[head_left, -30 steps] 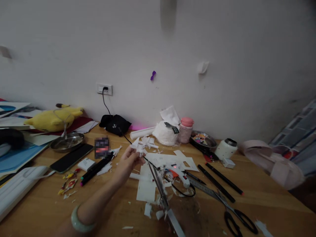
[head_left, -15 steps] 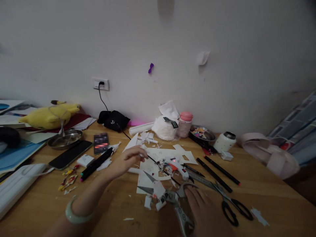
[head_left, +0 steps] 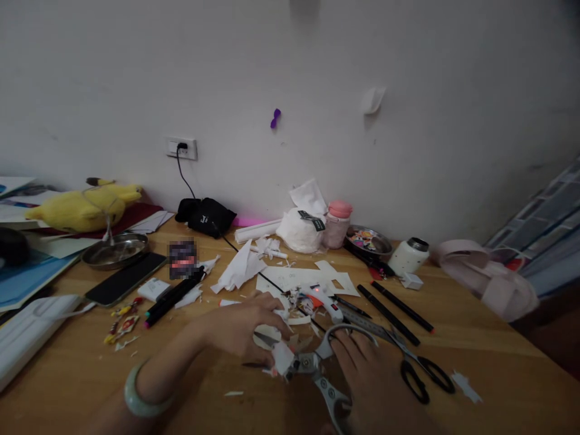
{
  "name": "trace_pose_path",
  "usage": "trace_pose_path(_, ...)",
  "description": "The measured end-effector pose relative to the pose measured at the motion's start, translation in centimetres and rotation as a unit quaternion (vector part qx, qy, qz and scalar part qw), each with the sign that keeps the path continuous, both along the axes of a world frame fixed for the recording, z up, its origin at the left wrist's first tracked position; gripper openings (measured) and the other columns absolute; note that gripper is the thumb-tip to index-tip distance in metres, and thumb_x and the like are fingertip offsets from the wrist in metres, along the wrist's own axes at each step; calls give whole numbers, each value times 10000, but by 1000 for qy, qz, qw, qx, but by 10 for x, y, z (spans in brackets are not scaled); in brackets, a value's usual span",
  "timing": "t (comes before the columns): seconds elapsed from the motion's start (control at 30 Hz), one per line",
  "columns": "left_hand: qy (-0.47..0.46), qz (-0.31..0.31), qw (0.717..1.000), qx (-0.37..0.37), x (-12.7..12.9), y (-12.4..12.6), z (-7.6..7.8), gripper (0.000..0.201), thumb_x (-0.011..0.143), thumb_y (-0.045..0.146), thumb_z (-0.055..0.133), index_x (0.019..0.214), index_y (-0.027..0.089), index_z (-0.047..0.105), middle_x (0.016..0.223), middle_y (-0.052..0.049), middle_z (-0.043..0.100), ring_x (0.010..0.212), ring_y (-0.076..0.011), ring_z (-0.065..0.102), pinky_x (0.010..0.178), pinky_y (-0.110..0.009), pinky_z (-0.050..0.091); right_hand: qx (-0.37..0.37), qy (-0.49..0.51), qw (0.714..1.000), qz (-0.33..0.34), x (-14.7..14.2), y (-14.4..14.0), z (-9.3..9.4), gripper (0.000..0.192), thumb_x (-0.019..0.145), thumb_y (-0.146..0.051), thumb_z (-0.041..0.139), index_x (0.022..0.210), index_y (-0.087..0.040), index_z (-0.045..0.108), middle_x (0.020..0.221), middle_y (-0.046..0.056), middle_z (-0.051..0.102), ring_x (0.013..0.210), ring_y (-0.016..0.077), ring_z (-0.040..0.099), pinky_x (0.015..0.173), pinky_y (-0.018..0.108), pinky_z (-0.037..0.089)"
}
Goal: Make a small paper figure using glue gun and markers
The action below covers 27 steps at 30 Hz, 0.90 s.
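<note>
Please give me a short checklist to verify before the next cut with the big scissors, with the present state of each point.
1. Right hand grips the silver scissors by the handles: ok.
2. Left hand holds the white paper piece at the blades: ok.
3. Left fingers away from the blades: cannot tell, they lie very close and the blades are partly hidden.
4. Glue gun out of the way: not ok, its red light is on and it lies just behind the hands.
5. Black cord away from the cutting spot: cannot tell, it runs toward the hands.
</note>
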<state>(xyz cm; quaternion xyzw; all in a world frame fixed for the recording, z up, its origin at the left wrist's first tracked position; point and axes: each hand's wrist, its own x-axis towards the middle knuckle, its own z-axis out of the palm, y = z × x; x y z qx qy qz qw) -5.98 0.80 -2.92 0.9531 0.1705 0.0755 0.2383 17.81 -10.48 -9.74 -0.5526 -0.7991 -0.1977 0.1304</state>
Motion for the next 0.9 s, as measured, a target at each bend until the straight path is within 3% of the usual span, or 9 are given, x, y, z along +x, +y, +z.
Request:
trace_pose_path(0.3, -3, -7, 1000, 2, 2, 0, -4, 351, 568, 273, 722, 906, 267, 629, 957, -13, 529, 933, -206, 471, 864, -318, 323, 58, 6, 998, 7, -4, 1, -1, 529, 556, -499, 516, 884, -104, 644, 957, 98, 631, 870, 255, 526, 784, 384, 404)
trace_pose_path(0.4, -13, 8, 1000, 6, -2, 4, -1, 334, 590, 265, 700, 913, 254, 618, 927, -20, 537, 903, -204, 482, 824, -303, 345, 35, 8, 999, 0, -2, 0, -3, 532, 549, -476, 534, 913, -103, 639, 986, 96, 623, 906, 252, 518, 805, 378, 397)
trace_pose_path(0.57, -27, 142, 988, 48, -22, 32, -7, 282, 675, 349, 617, 934, 239, 595, 1008, -43, 530, 1004, -242, 438, 895, -374, 281, -6, 3, 1000, -2, 11, -6, -9, 567, 536, -467, 556, 970, -108, 619, 1022, 95, 609, 914, 259, 523, 783, 379, 422)
trace_pose_path(0.63, 0, 198, 977, 76, -30, 46, -15, 269, 692, 347, 592, 939, 239, 597, 932, -33, 546, 957, -240, 462, 903, -414, 248, -2, -20, 1000, 20, 18, -8, -10, 523, 567, -411, 543, 984, -102, 610, 1030, 101, 605, 916, 258, 531, 764, 373, 437)
trace_pose_path(0.8, 47, 236, 966, 95, -33, 60, -35, 291, 680, 361, 591, 941, 235, 609, 866, -27, 558, 880, -233, 493, 844, -396, 272, 15, 5, 1000, 25, 33, -12, -18, 408, 563, -238, 528, 936, -101, 619, 979, 116, 618, 882, 266, 555, 758, 387, 457)
trace_pose_path(0.9, 47, 256, 960, 101, -28, 60, -42, 327, 684, 411, 582, 951, 224, 613, 875, -49, 559, 891, -253, 490, 815, -408, 274, 1, 36, 999, 18, 39, -17, -24, 322, 651, -257, 547, 948, -145, 598, 968, 103, 611, 886, 248, 555, 750, 373, 466)
